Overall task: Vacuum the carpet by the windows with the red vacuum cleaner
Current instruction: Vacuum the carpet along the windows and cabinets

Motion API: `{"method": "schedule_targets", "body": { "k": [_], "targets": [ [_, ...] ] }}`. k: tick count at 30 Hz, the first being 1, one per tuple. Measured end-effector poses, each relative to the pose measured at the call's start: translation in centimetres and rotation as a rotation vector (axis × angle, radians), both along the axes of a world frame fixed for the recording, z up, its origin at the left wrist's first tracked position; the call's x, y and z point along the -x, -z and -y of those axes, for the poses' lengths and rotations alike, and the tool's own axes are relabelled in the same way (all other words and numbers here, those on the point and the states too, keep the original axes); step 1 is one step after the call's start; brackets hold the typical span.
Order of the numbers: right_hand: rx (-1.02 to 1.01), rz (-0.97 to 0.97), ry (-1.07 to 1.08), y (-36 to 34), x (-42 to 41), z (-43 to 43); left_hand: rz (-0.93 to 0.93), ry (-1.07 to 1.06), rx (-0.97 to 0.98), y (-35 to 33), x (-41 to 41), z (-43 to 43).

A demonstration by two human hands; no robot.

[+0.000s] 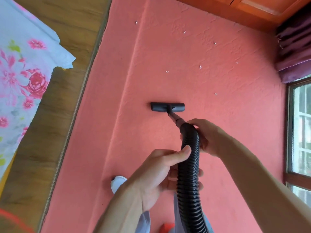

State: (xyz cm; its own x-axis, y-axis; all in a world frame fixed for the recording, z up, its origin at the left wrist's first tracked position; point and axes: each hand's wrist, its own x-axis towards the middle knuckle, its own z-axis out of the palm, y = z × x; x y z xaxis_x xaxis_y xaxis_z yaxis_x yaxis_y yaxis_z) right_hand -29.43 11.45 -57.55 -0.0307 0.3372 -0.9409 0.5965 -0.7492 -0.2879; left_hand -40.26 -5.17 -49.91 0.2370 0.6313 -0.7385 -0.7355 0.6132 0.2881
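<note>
Both hands on the vacuum hose (189, 174). Left hand (158, 170) is wrapped around the black ribbed section from the left side, thumb over the top, fingers curled underneath. Right hand (207, 137) is clamped around the hose's upper end where it joins the rigid wand (175, 119), gripping from the right. The hands sit one behind the other along the hose, right ahead of left, near each other but not touching.

The wand runs forward and left from the right hand down to the black floor nozzle (167, 107), which lies flat on the pink carpet (235, 115) just ahead of the hands, its long side crosswise to the wand.

Small white scraps (200, 66) are scattered on the carpet beyond the nozzle, ahead and to the right of the hands; one (216, 94) lies nearest the nozzle, up and right of it.

Window (301, 128) is at the right of the right hand, with a purple curtain (292, 52) bunched above it. Left of the hands, past the carpet edge, is wood flooring (55, 106) and a floral bed sheet (21, 73).

A white shoe (117, 182) shows on the carpet just under the left forearm. A bit of red (168, 227) shows at the bottom edge below the left hand; can't tell whether it's the vacuum body.
</note>
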Motion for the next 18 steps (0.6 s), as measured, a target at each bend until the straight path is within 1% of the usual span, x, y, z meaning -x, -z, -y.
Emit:
{"method": "schedule_targets", "body": {
  "k": [3,7,9,12,13,15,18],
  "targets": [
    [0.02,-0.02,0.076,-0.7,-1.4,1.8,0.035,0.034,-0.022,-0.8,0.3,0.9],
    [-0.041,-0.049,0.14,0.8,-0.1,2.0,0.029,-0.023,0.005,-0.1,0.4,0.7],
    [-0.079,-0.031,0.146,2.2,1.5,1.3,-0.016,-0.067,0.056,1.2,0.4,0.3],
    [-0.115,-0.005,0.12,4.9,3.9,0.3,-0.132,-0.125,0.163,4.0,0.4,-0.4],
    [-0.116,-0.006,0.107,5.8,4.7,-0.1,-0.14,-0.148,0.197,5.0,0.5,-0.9],
    [-0.137,-0.005,0.092,7.5,5.9,-1.3,-0.118,-0.199,0.243,6.8,0.9,-2.2],
    [-0.176,-0.033,0.069,9.6,7.9,-3.7,-0.04,-0.306,0.257,8.9,1.8,-4.7]
  ]
}}
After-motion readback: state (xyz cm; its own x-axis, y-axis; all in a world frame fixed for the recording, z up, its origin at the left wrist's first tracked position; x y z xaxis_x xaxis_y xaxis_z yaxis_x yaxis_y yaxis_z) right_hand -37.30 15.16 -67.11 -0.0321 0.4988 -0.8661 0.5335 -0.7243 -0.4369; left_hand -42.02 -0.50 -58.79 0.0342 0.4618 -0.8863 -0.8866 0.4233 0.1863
